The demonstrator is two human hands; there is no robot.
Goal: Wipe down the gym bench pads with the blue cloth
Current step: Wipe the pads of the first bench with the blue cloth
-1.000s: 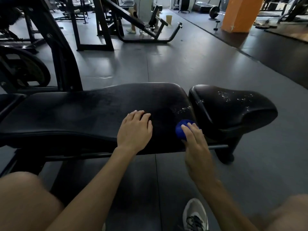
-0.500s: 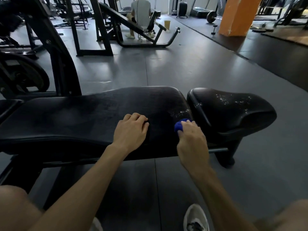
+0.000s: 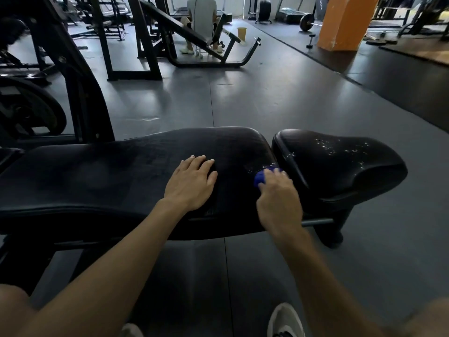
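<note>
A long black bench pad (image 3: 116, 176) runs across the middle of the view, with a smaller black seat pad (image 3: 340, 166) to its right. Droplets glisten on the seat pad and on the long pad's right end. My left hand (image 3: 192, 183) rests flat on the long pad, fingers straight. My right hand (image 3: 279, 203) grips a bunched blue cloth (image 3: 262, 176) and presses it on the long pad's right end, beside the gap between the pads. Most of the cloth is hidden under my fingers.
A black machine frame (image 3: 80, 98) and a weight plate (image 3: 26, 110) stand behind the bench at left. A person (image 3: 201, 18) sits at an incline machine farther back. An orange pillar (image 3: 345, 23) rises at back right. Grey floor surrounds the bench; my shoe (image 3: 286, 322) is below.
My right hand has pushed the blue cloth forward, from the pad's near edge up toward the wet patch by the gap. My left hand stayed flat on the pad.
</note>
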